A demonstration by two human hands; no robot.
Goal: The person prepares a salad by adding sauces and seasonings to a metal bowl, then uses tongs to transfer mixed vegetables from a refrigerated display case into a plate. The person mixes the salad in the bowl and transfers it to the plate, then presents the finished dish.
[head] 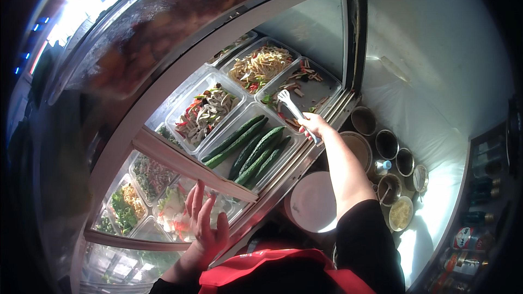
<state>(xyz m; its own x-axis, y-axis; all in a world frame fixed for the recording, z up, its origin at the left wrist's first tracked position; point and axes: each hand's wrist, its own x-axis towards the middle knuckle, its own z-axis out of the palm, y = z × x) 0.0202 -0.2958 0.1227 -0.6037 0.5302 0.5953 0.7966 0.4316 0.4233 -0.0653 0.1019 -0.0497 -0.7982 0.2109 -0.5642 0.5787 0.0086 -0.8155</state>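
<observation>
My right hand [314, 124] is closed around the handle of light-coloured serving tongs [289, 102]. The tongs' head hangs over a clear plastic tray [331, 85] that holds scattered vegetable strips. Just in front of it, a tray of long green cucumbers [255, 147] lies in the display case. My left hand [206, 216] is raised by the case's sliding glass panel, fingers apart and holding nothing. Beyond the cucumbers stand a tray of pale sliced food with red peppers [208, 110] and a tray of yellowish shredded food [261, 65].
The case's metal sill [282, 179] runs diagonally before me. At right stand a large pale round bowl [312, 202], several seasoning pots [387, 144], a blue-capped bottle [383, 166] and a bowl of yellowish food [401, 213]. Bottles line a shelf [470, 239] at the far right.
</observation>
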